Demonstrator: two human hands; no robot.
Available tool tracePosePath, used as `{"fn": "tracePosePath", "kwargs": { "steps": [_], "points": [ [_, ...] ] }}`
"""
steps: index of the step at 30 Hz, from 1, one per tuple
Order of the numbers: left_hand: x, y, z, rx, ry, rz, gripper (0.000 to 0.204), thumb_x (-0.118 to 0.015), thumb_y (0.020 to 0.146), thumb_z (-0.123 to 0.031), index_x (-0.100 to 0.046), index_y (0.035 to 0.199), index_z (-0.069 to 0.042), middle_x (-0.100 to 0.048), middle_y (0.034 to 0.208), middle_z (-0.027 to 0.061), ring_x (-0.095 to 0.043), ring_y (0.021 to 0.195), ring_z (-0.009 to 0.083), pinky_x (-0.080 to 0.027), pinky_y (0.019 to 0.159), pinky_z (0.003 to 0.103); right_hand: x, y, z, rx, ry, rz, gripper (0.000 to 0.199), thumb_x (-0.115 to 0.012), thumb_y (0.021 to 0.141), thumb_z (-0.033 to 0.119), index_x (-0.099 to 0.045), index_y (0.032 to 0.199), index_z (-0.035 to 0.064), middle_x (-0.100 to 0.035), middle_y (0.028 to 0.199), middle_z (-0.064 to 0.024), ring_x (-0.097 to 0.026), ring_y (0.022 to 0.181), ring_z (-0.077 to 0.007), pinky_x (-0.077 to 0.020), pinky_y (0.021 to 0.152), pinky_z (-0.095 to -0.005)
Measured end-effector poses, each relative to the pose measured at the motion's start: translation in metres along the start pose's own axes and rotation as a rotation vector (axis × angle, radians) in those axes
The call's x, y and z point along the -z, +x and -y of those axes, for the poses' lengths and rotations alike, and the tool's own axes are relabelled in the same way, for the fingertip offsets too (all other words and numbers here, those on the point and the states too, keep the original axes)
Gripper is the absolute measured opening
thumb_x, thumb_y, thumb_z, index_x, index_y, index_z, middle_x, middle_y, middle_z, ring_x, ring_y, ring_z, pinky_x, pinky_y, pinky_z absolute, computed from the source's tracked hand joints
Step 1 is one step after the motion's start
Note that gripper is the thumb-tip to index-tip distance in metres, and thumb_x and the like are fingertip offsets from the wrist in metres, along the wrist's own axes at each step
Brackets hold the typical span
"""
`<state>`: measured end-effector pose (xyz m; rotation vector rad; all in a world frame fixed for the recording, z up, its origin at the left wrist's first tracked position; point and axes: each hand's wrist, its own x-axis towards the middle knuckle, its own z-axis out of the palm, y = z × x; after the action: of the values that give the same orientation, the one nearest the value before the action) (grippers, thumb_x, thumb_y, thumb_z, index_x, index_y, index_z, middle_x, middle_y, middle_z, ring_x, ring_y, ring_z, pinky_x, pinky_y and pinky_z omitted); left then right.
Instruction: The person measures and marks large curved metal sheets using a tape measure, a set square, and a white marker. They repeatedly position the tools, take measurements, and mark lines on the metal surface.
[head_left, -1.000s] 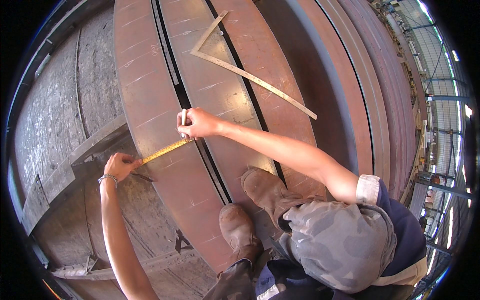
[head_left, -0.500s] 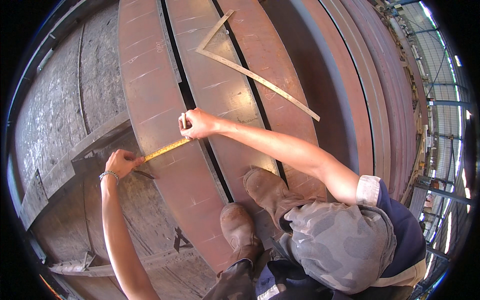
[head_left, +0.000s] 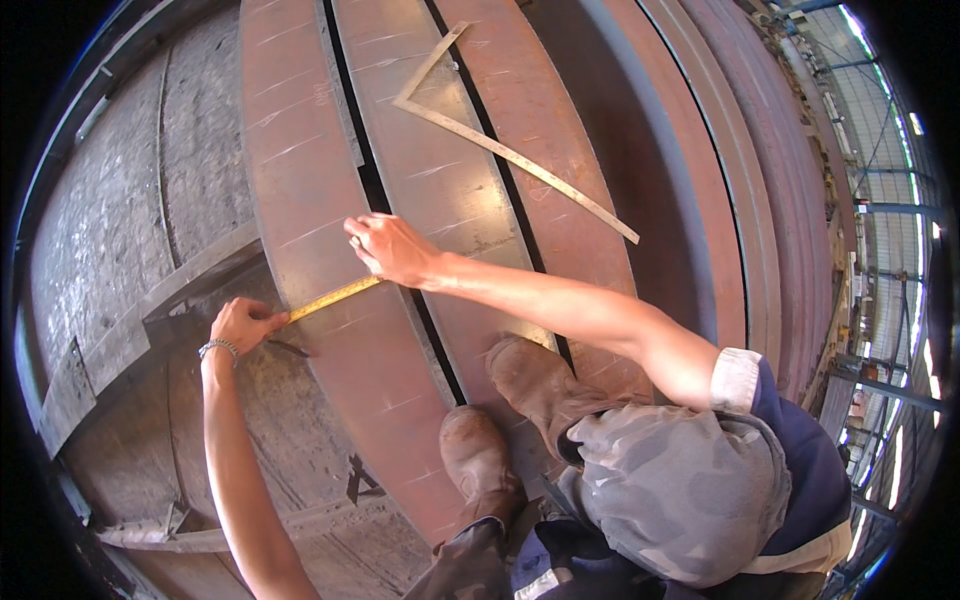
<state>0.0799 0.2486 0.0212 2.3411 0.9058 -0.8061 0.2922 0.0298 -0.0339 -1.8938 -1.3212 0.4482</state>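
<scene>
My left hand (head_left: 245,325), with a chain bracelet at the wrist, pinches a yellow tape measure (head_left: 335,297) at the left edge of the leftmost steel strip (head_left: 345,345). The tape lies across that strip and runs to beneath my right hand (head_left: 395,250). The fingers of my right hand are bent together around what looks like a short pale chalk stick (head_left: 354,241), mostly hidden by them. A dark strip (head_left: 288,348) shows just below my left hand. White chalk lines cross the strips.
A large L-shaped steel square (head_left: 520,158) lies across the middle and right strips. Narrow dark gaps (head_left: 372,190) separate the strips. My brown boots (head_left: 475,450) stand on the steel. To the left is a lower grey surface with a metal beam (head_left: 200,270); more long plates (head_left: 710,200) lie right.
My right hand has turned and its fingers have shifted slightly left and up off the tape; the pale stick, upright before, is now mostly hidden. My left hand stays on the tape.
</scene>
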Motion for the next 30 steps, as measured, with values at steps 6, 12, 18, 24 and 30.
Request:
{"fn": "tracePosePath", "kwargs": {
  "steps": [6,12,18,24,30],
  "points": [
    [0.0,0.001,0.002,0.0,0.006,-0.002,0.049,-0.078,0.079,-0.056,-0.081,0.09,-0.008,-0.077,0.082,0.0094,-0.073,0.085,0.0277,-0.055,0.081,0.04,0.025,0.012,0.011,-0.064,0.22,-0.102,0.011,-0.067,0.09,0.011,-0.064,0.092,0.0009,-0.072,0.075,-0.0165,-0.072,0.068,-0.0316,-0.056,0.064,-0.0404],
    [0.0,0.004,0.003,-0.01,0.007,0.004,0.05,-0.079,0.078,-0.056,-0.081,0.091,-0.008,-0.076,0.078,0.0102,-0.073,0.082,0.0282,-0.055,0.081,0.04,0.014,0.02,0.031,-0.22,0.343,0.054,0.012,-0.064,0.092,0.012,-0.064,0.088,0.0005,-0.07,0.069,-0.0093,-0.068,0.062,-0.017,-0.0513,0.058,-0.0315],
    [-0.004,0.002,0.006,0.025,-0.011,-0.017,0.053,-0.081,0.075,-0.059,-0.082,0.095,-0.01,-0.077,0.089,0.0127,-0.073,0.087,0.0274,-0.055,0.083,0.041,-0.029,0.035,0.044,-0.247,0.413,0.222,0.015,-0.063,0.092,0.012,-0.063,0.084,-0.0003,-0.069,0.068,-0.0085,-0.066,0.059,-0.0132,-0.0517,0.056,-0.0316],
    [-0.004,0.004,0.009,0.031,-0.037,0.01,0.052,-0.081,0.075,-0.06,-0.082,0.097,-0.013,-0.077,0.092,0.0109,-0.073,0.091,0.0272,-0.055,0.085,0.04,-0.057,0.042,0.052,-0.251,0.373,0.357,0.018,-0.066,0.09,0.017,-0.066,0.086,-0.0001,-0.071,0.068,-0.0118,-0.068,0.056,-0.0172,-0.0534,0.057,-0.0336],
    [-0.003,0.005,0.008,0.051,-0.057,0.04,0.053,-0.081,0.075,-0.061,-0.082,0.099,-0.014,-0.077,0.094,0.0103,-0.072,0.097,0.0274,-0.055,0.089,0.041,-0.07,0.049,0.052,-0.248,0.377,0.397,0.017,-0.066,0.086,0.016,-0.067,0.081,-0.0007,-0.071,0.067,-0.0118,-0.069,0.056,-0.0184,-0.0544,0.058,-0.034]
  ]
}}
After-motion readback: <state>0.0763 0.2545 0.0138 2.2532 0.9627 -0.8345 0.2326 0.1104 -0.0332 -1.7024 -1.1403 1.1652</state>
